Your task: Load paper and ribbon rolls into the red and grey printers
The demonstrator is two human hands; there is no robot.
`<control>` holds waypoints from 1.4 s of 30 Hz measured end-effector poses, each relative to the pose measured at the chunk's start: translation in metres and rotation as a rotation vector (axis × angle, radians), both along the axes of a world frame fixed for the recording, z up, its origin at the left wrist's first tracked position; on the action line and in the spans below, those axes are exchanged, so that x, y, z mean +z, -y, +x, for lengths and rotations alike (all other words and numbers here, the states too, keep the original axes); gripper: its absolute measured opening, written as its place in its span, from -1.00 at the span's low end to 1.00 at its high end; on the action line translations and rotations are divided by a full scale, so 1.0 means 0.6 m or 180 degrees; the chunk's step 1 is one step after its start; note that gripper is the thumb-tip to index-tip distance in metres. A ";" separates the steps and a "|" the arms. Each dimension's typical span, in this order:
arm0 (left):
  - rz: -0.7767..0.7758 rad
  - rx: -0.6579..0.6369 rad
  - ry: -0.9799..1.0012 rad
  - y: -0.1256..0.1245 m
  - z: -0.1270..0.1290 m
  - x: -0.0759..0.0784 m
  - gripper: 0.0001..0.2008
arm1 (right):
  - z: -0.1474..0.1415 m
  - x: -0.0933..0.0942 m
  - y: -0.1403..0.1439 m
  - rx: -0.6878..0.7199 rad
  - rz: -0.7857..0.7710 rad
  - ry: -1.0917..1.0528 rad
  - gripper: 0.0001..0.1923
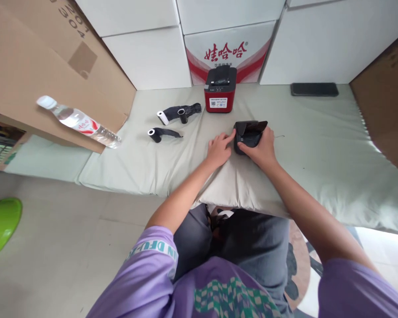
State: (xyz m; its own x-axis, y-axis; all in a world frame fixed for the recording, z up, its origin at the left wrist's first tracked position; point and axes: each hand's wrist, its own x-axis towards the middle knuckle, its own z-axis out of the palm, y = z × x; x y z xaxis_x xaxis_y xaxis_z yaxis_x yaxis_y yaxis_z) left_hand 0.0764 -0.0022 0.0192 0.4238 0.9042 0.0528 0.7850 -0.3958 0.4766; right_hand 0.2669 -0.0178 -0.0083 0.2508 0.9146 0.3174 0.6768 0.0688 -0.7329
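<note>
A small black portable printer (249, 139) with its dark lid tipped up sits on the cloth-covered surface (318, 132). My right hand (262, 149) grips it from the right, thumb across its front edge and fingers behind its right side. On the other side, my left hand (220, 148) has its index finger stretched to the printer's left edge, with the other fingers apart over the cloth. The inside of the printer is too dark to make out. Just behind stands a red and black receipt printer (220, 90) with a white label.
Left of the receipt printer lie small rolls with black strips, one a white-cored roll (162, 117), another a black roll (155, 135). A water bottle (82, 123) leans by a cardboard box (53, 62). White cartons (149, 57) line the back, near a dark flat object (314, 89).
</note>
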 end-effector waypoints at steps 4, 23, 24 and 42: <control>-0.0028 0.0001 -0.0115 -0.012 -0.004 -0.002 -0.33 | -0.002 -0.004 0.001 -0.0077 0.0033 0.0093 -0.03; 0.0030 0.0128 0.0034 -0.005 -0.003 -0.001 -0.43 | -0.002 -0.004 0.000 -0.0034 0.0091 0.0060 0.04; -0.0006 0.0179 0.0110 -0.005 -0.003 -0.002 -0.45 | -0.002 -0.004 0.000 -0.0017 0.0115 0.0055 0.02; 0.0269 0.1013 -0.0241 -0.069 0.070 0.000 -0.50 | -0.001 -0.010 -0.004 -0.0054 0.0087 0.0167 -0.01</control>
